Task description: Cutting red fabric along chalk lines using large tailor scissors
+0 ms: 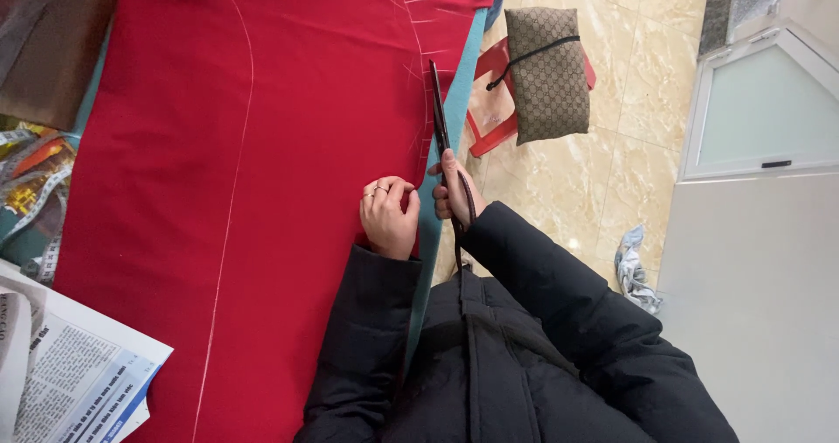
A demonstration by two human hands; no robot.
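A large red cloth [262,172] with white chalk lines covers the table. My right hand [453,194] grips long dark scissors [439,115] whose blades lie along the cloth's right edge, pointing away from me. My left hand [388,218], with rings on two fingers, presses curled fingers down on the cloth just left of the scissors, holding its edge. Both arms wear black padded sleeves.
A teal table edge [454,102] shows beside the cloth. A red plastic stool [491,102] carries a brown patterned bag [546,72] on the tiled floor. Newspapers [70,373] lie at the lower left, a crumpled cloth [634,268] on the floor, a white cabinet [760,111] at right.
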